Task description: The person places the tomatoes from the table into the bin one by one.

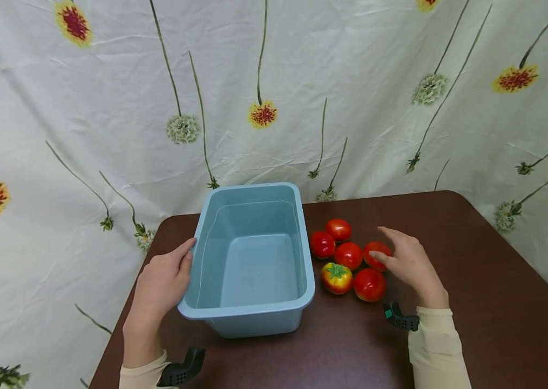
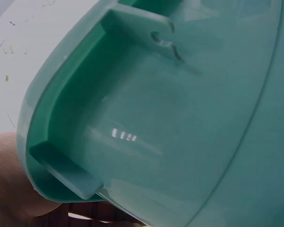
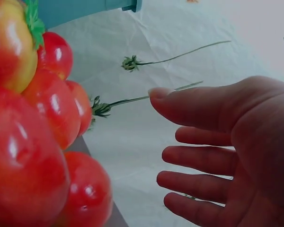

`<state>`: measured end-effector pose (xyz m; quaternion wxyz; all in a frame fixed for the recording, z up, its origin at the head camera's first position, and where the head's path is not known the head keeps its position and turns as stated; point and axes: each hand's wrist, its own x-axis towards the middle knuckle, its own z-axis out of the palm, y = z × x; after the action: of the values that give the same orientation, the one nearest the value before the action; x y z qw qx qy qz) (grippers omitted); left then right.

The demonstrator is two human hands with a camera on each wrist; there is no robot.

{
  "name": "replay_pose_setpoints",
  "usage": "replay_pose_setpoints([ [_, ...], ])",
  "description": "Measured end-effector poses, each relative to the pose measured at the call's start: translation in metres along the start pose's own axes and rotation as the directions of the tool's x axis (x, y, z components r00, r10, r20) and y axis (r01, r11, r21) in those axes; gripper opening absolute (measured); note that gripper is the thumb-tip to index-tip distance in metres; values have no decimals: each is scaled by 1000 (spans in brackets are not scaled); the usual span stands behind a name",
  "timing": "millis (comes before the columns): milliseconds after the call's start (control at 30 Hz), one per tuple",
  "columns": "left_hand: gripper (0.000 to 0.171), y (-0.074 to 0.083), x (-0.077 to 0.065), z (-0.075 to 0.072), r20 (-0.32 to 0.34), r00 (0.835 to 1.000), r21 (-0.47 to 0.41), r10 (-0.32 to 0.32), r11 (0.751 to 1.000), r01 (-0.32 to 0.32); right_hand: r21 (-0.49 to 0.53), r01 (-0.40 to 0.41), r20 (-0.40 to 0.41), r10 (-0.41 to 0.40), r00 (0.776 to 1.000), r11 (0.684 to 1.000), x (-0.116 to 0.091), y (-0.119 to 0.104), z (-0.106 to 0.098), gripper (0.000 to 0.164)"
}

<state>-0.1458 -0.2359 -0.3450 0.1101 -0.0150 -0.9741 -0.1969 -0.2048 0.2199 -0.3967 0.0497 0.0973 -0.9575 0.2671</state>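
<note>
A light blue plastic tub (image 1: 247, 312) stands on the dark brown table, its inside bare. My left hand (image 1: 162, 281) holds the tub's left rim, thumb and forefinger at the edge; the other fingers are mostly hidden. Close up, the left wrist view has the rim's underside and the tub's outer wall (image 2: 180, 118). Several shiny tomatoes sit bunched to the right of the tub, one of them yellow-red with a green leafy top (image 1: 337, 278). Beside the rightmost tomato (image 1: 374, 253) my right hand (image 3: 255, 146) is spread, thumb apart from the fingers, holding nothing.
A white cloth (image 1: 361, 70) printed with flowers hangs behind the table and down its left side. The brown table top (image 1: 492, 302) extends right of the right hand. Each wrist wears a black device (image 1: 402, 319).
</note>
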Motion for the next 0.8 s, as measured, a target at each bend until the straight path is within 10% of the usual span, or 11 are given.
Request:
replay_pose_setpoints([
  [800,47,2,0,-2,58,998,-8,-36,999,37,86,-111,53,107,993,990,8,33,27,64],
])
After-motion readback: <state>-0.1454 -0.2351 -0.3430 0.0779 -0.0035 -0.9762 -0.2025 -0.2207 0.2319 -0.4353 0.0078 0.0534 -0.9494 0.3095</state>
